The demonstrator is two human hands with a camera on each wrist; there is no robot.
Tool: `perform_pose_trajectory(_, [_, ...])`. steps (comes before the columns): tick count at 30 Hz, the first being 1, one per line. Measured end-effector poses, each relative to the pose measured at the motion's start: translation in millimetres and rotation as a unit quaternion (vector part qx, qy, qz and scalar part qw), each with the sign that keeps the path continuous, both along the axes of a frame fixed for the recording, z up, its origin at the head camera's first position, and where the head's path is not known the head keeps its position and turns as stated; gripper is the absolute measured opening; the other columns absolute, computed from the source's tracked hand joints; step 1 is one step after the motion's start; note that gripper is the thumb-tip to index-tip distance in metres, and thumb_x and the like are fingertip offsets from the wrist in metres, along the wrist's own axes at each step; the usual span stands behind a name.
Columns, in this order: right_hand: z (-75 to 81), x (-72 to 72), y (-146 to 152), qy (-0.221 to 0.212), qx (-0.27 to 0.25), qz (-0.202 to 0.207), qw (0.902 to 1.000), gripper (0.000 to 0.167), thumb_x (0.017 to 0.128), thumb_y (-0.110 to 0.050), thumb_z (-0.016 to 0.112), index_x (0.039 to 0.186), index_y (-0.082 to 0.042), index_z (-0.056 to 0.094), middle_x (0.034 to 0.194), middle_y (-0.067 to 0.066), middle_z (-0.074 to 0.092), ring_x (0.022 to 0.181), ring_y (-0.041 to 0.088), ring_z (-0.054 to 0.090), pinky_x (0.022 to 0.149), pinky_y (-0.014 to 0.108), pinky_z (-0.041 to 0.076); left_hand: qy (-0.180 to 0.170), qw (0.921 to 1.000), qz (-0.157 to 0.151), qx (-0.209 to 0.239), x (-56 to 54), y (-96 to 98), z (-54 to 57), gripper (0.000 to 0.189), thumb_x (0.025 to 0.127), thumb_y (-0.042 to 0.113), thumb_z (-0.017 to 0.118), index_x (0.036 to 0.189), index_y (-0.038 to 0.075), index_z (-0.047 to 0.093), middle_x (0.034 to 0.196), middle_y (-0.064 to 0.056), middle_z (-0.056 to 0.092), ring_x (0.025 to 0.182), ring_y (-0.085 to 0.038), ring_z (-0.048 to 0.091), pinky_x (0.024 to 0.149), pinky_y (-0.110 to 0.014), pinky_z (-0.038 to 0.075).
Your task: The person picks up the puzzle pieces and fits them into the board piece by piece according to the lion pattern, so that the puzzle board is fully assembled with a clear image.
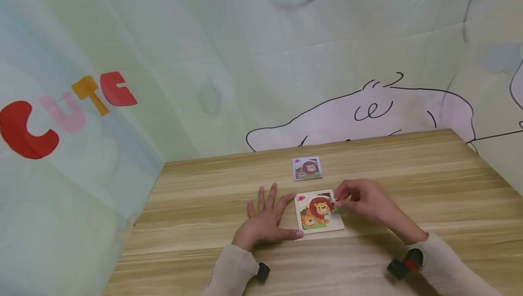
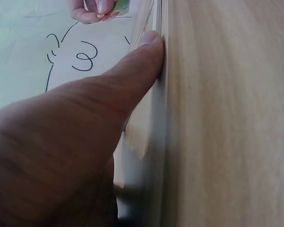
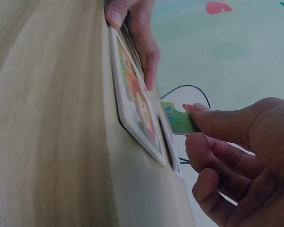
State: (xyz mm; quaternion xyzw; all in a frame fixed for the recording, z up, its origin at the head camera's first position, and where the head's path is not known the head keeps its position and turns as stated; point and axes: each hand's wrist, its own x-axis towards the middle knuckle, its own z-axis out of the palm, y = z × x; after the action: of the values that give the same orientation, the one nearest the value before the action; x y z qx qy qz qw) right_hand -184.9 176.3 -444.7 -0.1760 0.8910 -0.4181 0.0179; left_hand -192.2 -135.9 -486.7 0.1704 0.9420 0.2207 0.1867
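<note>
A lion jigsaw puzzle in a pale square frame (image 1: pixel 320 212) lies on the wooden table, most of its picture filled and a bare patch at its lower right. My left hand (image 1: pixel 265 223) lies palm down beside it, fingers spread, with thumb and forefinger at the frame's left edge. Between thumb and fingers, my right hand (image 1: pixel 361 201) pinches a green puzzle piece (image 3: pixel 180 119) with a bit of red on it. That piece is held above the frame's right side, clear of the board in the right wrist view.
Behind the puzzle lies a small picture card (image 1: pixel 308 169) with the same lions. The wooden table (image 1: pixel 196 196) meets a printed curtain (image 1: pixel 229 60) at its back and left edges. Each wrist wears a dark camera band (image 1: pixel 402 266).
</note>
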Motion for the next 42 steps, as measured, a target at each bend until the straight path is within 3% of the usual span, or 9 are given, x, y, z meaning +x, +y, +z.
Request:
perform_pose_trajectory(11, [-6.6, 2.6, -8.3, -0.004, -0.009, 0.036, 0.9993, 0.009, 0.091, -0.014, 0.086, 0.095, -0.015, 0.078, 0.088, -0.005, 0.078, 0.074, 0.004, 0.06, 0.064, 0.021, 0.048, -0.008, 0.9999, -0.001, 0.01, 5.0, 1.2, 13.5, 0.102, 0.082, 0.082, 0.074, 0.165, 0.055, 0.022, 0.183, -0.009, -0.016, 0.166, -0.047, -0.024, 0.123, -0.084, -0.011])
perform_pose_trajectory(18, [-14.2, 2.5, -12.7, -0.022, -0.009, 0.049, 0.9985, 0.009, 0.092, -0.016, 0.085, 0.095, -0.015, 0.077, 0.088, -0.005, 0.077, 0.076, 0.005, 0.061, 0.066, 0.021, 0.05, -0.007, 1.0, 0.001, -0.003, 3.3, 0.8, 6.9, 0.104, 0.082, 0.08, 0.075, 0.166, 0.056, 0.019, 0.183, -0.006, -0.019, 0.165, -0.043, -0.028, 0.124, -0.081, -0.014])
perform_pose_trajectory(27, [-20.0, 2.4, -12.7, -0.036, -0.019, 0.052, 0.9978, 0.007, 0.093, -0.014, 0.084, 0.095, -0.015, 0.077, 0.087, -0.004, 0.077, 0.077, 0.005, 0.063, 0.069, 0.02, 0.052, -0.014, 0.9998, 0.0, 0.012, 10.3, 3.3, 24.7, 0.102, 0.084, 0.075, 0.076, 0.167, 0.048, 0.024, 0.183, -0.012, -0.014, 0.166, -0.049, -0.022, 0.124, -0.083, -0.01])
perform_pose_trajectory(32, [-23.4, 3.4, -14.0, -0.026, -0.01, 0.036, 0.999, 0.008, 0.093, -0.014, 0.084, 0.094, -0.017, 0.077, 0.086, -0.005, 0.074, 0.076, 0.005, 0.06, 0.067, 0.021, 0.049, -0.013, 0.9999, 0.003, -0.004, 5.8, 3.1, 15.6, 0.103, 0.084, 0.073, 0.077, 0.168, 0.05, 0.022, 0.183, -0.008, -0.018, 0.165, -0.045, -0.027, 0.125, -0.081, -0.013])
perform_pose_trajectory(39, [-28.3, 4.9, -15.9, 0.003, 0.007, 0.016, 0.9998, 0.01, 0.089, -0.017, 0.088, 0.092, -0.018, 0.078, 0.084, -0.007, 0.069, 0.076, 0.007, 0.052, 0.067, 0.022, 0.042, -0.012, 0.9998, 0.0, 0.013, 8.5, 2.8, 20.2, 0.102, 0.083, 0.076, 0.076, 0.167, 0.049, 0.024, 0.183, -0.011, -0.014, 0.166, -0.049, -0.022, 0.124, -0.084, -0.01])
perform_pose_trajectory(42, [-29.1, 5.2, -17.0, 0.007, 0.01, 0.015, 0.9998, 0.011, 0.088, -0.02, 0.089, 0.093, -0.017, 0.079, 0.085, -0.007, 0.069, 0.076, 0.007, 0.051, 0.067, 0.023, 0.042, -0.005, 0.9998, -0.002, 0.018, 7.8, 1.7, 16.2, 0.103, 0.082, 0.082, 0.073, 0.167, 0.052, 0.022, 0.183, -0.011, -0.016, 0.165, -0.049, -0.023, 0.122, -0.085, -0.011])
